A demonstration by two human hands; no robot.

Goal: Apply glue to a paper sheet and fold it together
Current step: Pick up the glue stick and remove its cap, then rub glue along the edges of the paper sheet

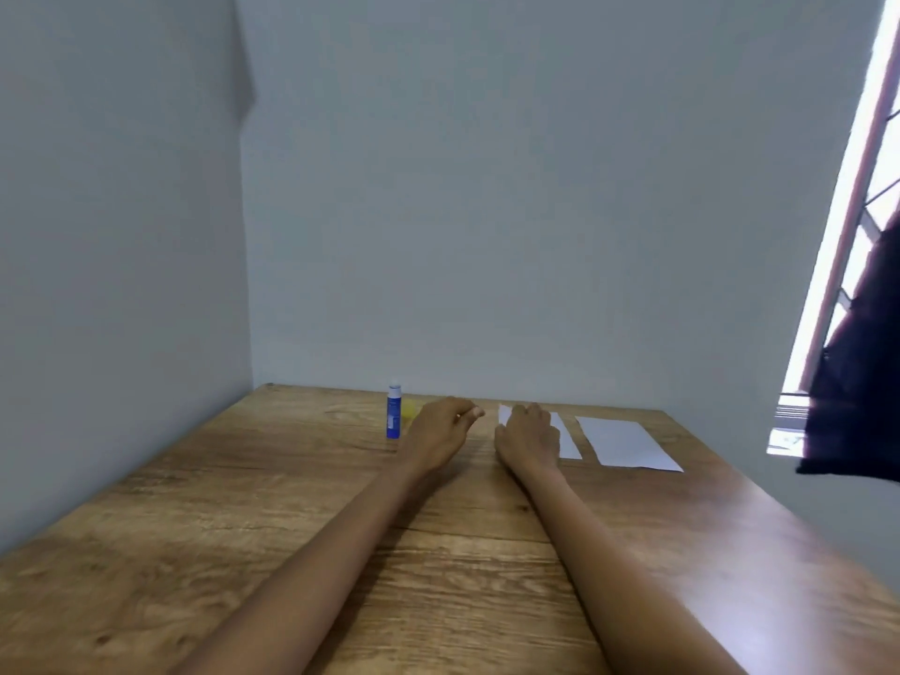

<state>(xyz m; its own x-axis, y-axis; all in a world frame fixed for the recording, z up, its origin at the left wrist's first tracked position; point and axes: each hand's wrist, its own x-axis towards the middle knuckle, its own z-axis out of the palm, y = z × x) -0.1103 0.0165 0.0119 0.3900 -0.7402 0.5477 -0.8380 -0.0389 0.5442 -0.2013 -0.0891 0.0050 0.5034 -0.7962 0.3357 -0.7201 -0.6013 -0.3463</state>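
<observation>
A blue glue stick (393, 410) stands upright on the wooden table (243, 504) near the far wall, with something small and yellow (409, 410) right behind it. My left hand (438, 431) rests on the table just right of the glue stick, fingers curled loosely, holding nothing. My right hand (531, 433) lies flat on a narrow white paper sheet (567, 443), pressing it to the table and hiding most of it. A second, wider white sheet (626, 443) lies flat further right, apart from both hands.
Grey walls close the table at the left and far sides. A window with a dark curtain (857, 362) hangs at the right, past the table's right edge. Both forearms stretch across the table's middle.
</observation>
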